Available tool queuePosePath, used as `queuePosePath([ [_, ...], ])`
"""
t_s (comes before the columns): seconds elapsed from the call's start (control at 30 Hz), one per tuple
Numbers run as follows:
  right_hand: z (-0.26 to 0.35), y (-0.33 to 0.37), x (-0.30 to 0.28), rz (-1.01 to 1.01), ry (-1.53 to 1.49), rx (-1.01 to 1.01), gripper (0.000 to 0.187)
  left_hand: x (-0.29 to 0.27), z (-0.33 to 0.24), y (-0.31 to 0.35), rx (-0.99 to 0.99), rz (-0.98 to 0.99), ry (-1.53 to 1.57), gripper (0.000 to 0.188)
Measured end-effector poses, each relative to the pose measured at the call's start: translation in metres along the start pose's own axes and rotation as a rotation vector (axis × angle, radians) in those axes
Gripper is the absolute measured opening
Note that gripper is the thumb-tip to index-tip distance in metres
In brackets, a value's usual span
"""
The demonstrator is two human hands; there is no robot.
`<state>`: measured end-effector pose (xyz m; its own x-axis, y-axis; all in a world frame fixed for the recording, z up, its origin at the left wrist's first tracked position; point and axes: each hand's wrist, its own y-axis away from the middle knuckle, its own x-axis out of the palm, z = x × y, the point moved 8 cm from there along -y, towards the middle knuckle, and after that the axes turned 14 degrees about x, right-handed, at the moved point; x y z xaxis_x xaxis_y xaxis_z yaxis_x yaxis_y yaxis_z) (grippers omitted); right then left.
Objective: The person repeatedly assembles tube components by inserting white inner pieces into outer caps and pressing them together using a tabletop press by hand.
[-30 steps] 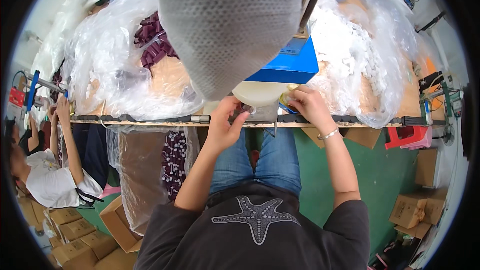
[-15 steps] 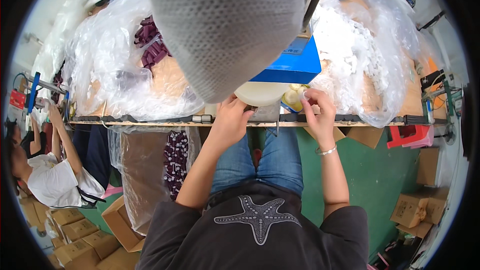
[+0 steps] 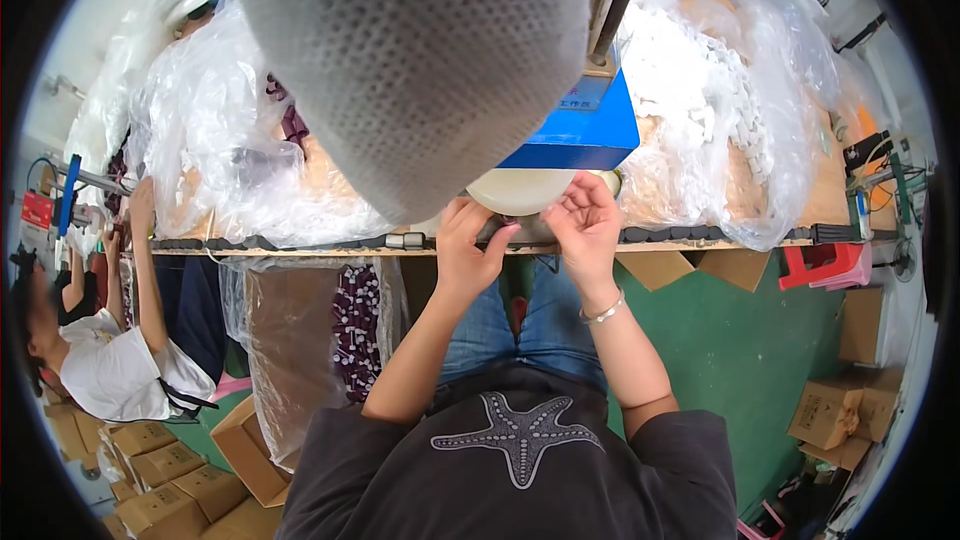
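Both my hands are at the bench's front edge, beneath a blue box-shaped machine (image 3: 585,140) with a pale rounded part (image 3: 525,190) under it. My left hand (image 3: 468,248) is closed in a pinch at the left of that part, with something small and dark by its fingertips. Facing it from the right, my right hand (image 3: 585,235) has thumb and fingers together near the rounded part. What either pinch holds is too small or hidden to name. A container (image 3: 615,180) just beyond my right hand is mostly covered by it.
A large grey textured shape (image 3: 420,60) blocks the upper middle. Clear plastic sheeting (image 3: 230,160) and white pieces (image 3: 690,90) cover the bench. Below hangs a bag of maroon pieces (image 3: 357,330). A person in white (image 3: 130,365) works at left; cartons (image 3: 170,470) and a red stool (image 3: 820,265) stand around.
My right hand has moved left from the container of pale pieces to beside my left hand, under the machine. My left hand stays nearly in place. The co-worker's arm has shifted.
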<state>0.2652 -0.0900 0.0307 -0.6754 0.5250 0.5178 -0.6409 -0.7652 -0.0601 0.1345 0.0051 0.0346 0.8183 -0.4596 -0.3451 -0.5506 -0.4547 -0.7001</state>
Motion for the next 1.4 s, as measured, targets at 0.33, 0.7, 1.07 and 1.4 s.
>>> queuePosePath([
  [0.33,0.001,0.000,0.030,0.035,0.503,0.002,0.032,-0.001,0.005,-0.001,-0.093,-0.012,0.073,0.030],
  [0.7,-0.011,0.017,0.007,-0.020,0.432,0.090,0.059,-0.003,0.008,0.008,-0.017,0.016,-0.060,0.035],
  [1.07,0.057,0.011,-0.106,-0.430,0.720,-0.144,0.024,-0.013,-0.015,0.010,0.087,0.038,-0.305,0.043],
  [1.4,0.065,-0.137,-0.117,-0.360,1.986,-0.432,0.019,-0.013,0.001,-0.001,-0.060,-0.198,0.148,0.024],
])
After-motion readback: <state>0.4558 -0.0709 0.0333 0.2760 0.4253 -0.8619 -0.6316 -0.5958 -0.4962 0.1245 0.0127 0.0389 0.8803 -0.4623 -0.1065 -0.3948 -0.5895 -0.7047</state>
